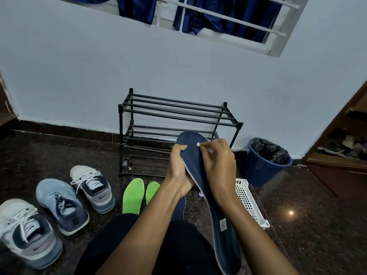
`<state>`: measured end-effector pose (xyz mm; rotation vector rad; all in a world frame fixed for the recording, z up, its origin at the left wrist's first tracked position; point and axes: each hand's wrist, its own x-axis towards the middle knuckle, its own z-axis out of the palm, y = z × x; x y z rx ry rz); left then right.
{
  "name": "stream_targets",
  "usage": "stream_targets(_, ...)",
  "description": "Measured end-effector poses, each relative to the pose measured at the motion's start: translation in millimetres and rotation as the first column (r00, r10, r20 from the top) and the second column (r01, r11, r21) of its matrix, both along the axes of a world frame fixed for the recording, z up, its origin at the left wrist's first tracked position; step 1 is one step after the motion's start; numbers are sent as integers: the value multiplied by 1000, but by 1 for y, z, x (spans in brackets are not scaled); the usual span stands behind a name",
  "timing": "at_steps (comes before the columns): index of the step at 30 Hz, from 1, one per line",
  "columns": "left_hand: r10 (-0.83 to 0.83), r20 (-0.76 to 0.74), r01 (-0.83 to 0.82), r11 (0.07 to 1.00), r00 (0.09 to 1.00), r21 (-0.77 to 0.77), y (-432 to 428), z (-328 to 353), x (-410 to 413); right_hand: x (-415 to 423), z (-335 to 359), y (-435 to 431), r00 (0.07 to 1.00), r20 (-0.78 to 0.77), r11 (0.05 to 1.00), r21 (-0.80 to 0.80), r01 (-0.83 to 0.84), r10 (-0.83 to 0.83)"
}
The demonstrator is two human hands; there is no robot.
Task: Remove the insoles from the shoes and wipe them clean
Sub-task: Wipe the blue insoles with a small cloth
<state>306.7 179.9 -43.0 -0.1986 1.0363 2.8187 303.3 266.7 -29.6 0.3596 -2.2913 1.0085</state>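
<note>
Navy insole [195,165] held tilted in air: L hand [176,171] grips its edge, R hand [218,165] pinches small white wad [198,144] on its toe end. 2 green insoles [133,195] lie on floor [297,195].

right hand [217,165] hides most of a white wad [198,144] (cloth or tissue, unclear); navy insole [195,155] cut off below.

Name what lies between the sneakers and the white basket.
Two green insoles side by side, then a dark one mostly hidden behind the left forearm; head view.
</note>
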Motion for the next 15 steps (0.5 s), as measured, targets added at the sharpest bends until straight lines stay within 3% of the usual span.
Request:
stream_targets(3, -20, -7, 20, 1000, 1000, 9, 0, -1, 0, -6, 2, 1, 1000, 16, 999, -47, -10, 11)
stream_targets(10, 36, 25, -36, 999, 999, -24, -3, -2, -2, 19, -10, -5, 991, 28, 986, 104, -132, 130)
stream_targets(15, -19, -10, 19, 1000, 1000, -17, -2, 0, -1, 11, -1, 1, 998, -59, 986, 163, -22, 32)
